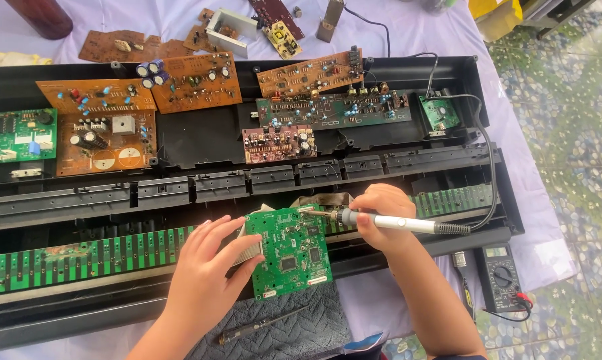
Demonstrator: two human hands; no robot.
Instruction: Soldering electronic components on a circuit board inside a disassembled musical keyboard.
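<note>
A: Green square circuit board [292, 251], tilted, resting partly on the grey towel [294, 320] and partly on the black open casing [201, 143]. Pinned at its left edge by the left hand [204, 280]: fingers extended and slightly spread, pressing flat, not curled around anything.

B: Held in the right hand [381, 213]: white soldering iron [391, 222], fingers wrapped closed around the front of the barrel. Tip directed at the board's upper edge near the grey ribbon cable [327, 200]; actual contact point too small to resolve.

A: Hidden or cut off: both forearms by the lower frame edge; ribbon cable partly behind the right hand; long green contact strip [81, 257] interrupted by the board and hands.

B: Also shown: dark screwdriver [261, 325] on the towel, just below the board; black multimeter [503, 275] at lower right, apart from the hands; brown and green boards [194, 81] along the casing's far side, component detail indistinct.
</note>
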